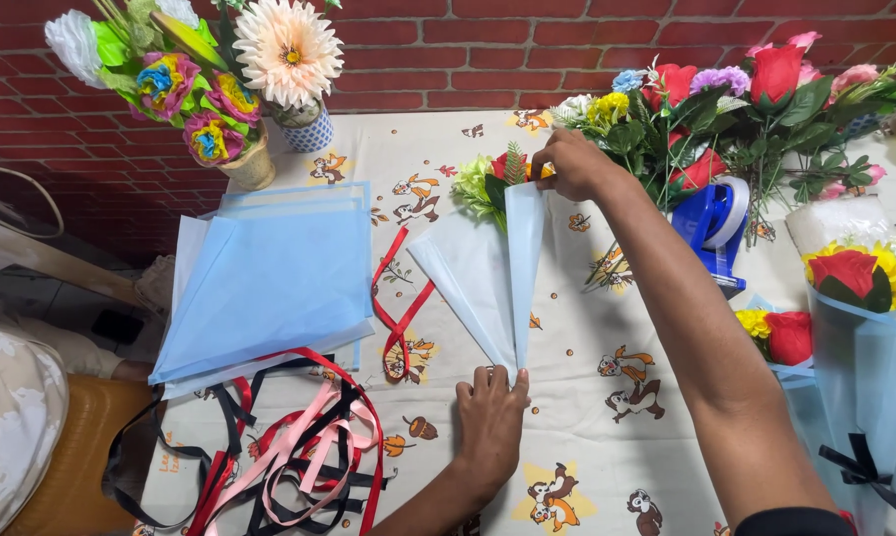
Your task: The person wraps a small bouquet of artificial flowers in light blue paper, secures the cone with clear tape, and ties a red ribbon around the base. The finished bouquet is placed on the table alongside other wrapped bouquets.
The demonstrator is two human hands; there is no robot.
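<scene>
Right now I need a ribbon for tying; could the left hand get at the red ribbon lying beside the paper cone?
Probably yes. The left hand pins the paper cone at its tip, and the red ribbon lies just to its left on bare tablecloth, nothing between. It would have to let go of the tip.

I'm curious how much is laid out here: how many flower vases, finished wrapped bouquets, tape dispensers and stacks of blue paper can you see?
Flower vases by the wall: 2 (tan pot, blue patterned cup)
Finished wrapped bouquets at right: 2
Blue tape dispenser: 1
Stack of blue paper: 1
Total: 6
</scene>
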